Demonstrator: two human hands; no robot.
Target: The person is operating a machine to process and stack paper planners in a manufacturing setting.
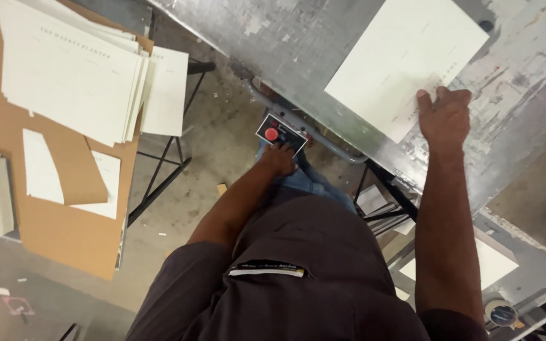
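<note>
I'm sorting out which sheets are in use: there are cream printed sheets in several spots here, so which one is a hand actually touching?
The single sheet lying on the worn metal machine table, pressed at its near edge by the right hand. The stacked sheets on the brown cardboard lie untouched.

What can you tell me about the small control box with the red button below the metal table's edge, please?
The control box is a small, dark, flat rectangular panel with a pale border, seen tilted in the head view. A round red button sits towards one end of its face; further marks on it are too small to make out. It hangs just beneath the front edge of the worn metal table, beside a grey curved bar. The left hand rests against its lower edge, fingers touching the panel.
</note>
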